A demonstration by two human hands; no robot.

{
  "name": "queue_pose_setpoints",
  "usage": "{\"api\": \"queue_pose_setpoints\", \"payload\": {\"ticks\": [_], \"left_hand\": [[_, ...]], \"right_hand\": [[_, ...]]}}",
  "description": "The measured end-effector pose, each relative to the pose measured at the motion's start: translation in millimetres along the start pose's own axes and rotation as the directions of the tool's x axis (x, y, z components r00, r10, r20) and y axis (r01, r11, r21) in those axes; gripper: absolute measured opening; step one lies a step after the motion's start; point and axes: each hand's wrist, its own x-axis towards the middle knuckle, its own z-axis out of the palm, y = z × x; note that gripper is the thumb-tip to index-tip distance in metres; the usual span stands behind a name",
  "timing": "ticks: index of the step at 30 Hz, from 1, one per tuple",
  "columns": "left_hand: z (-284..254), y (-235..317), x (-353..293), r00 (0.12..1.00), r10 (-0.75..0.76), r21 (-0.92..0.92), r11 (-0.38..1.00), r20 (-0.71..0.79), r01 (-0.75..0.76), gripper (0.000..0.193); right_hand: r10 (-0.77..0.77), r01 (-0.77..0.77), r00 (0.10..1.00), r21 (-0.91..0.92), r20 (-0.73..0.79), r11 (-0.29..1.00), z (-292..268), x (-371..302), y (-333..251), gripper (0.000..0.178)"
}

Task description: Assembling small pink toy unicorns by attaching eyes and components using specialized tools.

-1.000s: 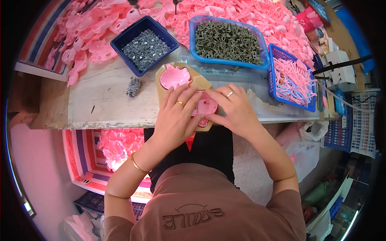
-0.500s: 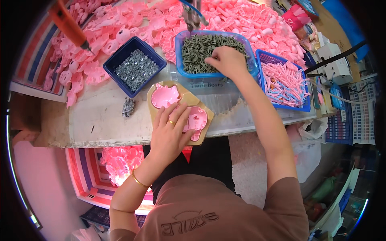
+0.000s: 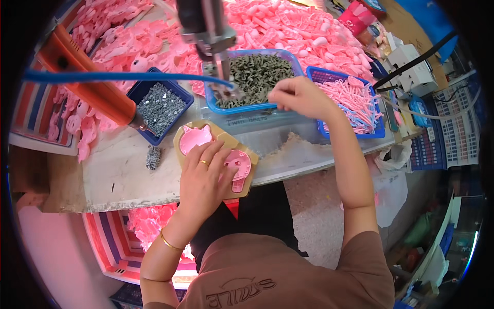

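My left hand (image 3: 203, 172) lies over a tan fixture (image 3: 212, 135) at the table's front edge, fingers stretched and a little apart. Two pink plastic shells sit in its hollows: a rounded one with small ears (image 3: 195, 137), and another with a short tab (image 3: 237, 166). The fingers partly cover both. My right hand (image 3: 301, 98) hovers at the front right rim of a blue tub (image 3: 244, 109), its fingers curled into a pinch. Whatever the pinch holds is hidden. Small grey-green plastic parts (image 3: 262, 77) fill the tub.
An orange power screwdriver (image 3: 92, 77) hangs over a dark blue bin of screws (image 3: 162, 105). A metal tool (image 3: 213, 41) with a blue hose (image 3: 128, 76) hangs before the tub. Pink parts (image 3: 288, 26) heap behind; a blue basket of pink and blue pieces (image 3: 355, 105) stands right.
My right hand has come up from among the grey-green parts to the tub's near right rim. My left hand stays on the fixture. The hanging tools look larger and nearer as the view shifts.
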Motion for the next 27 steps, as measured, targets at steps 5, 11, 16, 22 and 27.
{"api": "queue_pose_setpoints", "payload": {"ticks": [5, 11, 16, 22, 27], "left_hand": [[-4.5, 10.5, 20.7, 0.999, 0.028, -0.129, 0.991, -0.025, -0.031, 0.042], [5.7, 10.7, 17.3, 0.974, 0.041, -0.359, 0.933, 0.222, 0.042, 0.034], [-4.2, 10.6, 4.4, 0.986, -0.091, -0.486, 0.861, 0.138, 0.148, 0.02], [-0.8, 5.0, 4.7, 0.883, -0.32, -0.718, 0.515, 0.344, 0.467, 0.013], [-1.1, 4.7, 2.3, 0.866, -0.343, -0.748, 0.446, 0.364, 0.491, 0.012]], "right_hand": [[-0.21, 0.27, 0.935, -0.189, 0.286, 0.944, 26.8, -40.9, -43.4, 0.022], [-0.193, 0.219, 0.952, -0.085, 0.238, 0.972, 42.2, -60.6, -36.0, 0.022], [-0.019, -0.195, 0.89, -0.418, -0.455, 0.887, -26.3, -71.5, 51.0, 0.014], [-0.152, -0.48, 0.756, -0.698, -0.636, 0.532, -70.2, -88.6, 143.0, 0.013], [-0.083, -0.412, 0.791, -0.629, -0.606, 0.66, -81.0, -87.5, 139.1, 0.014]]}}
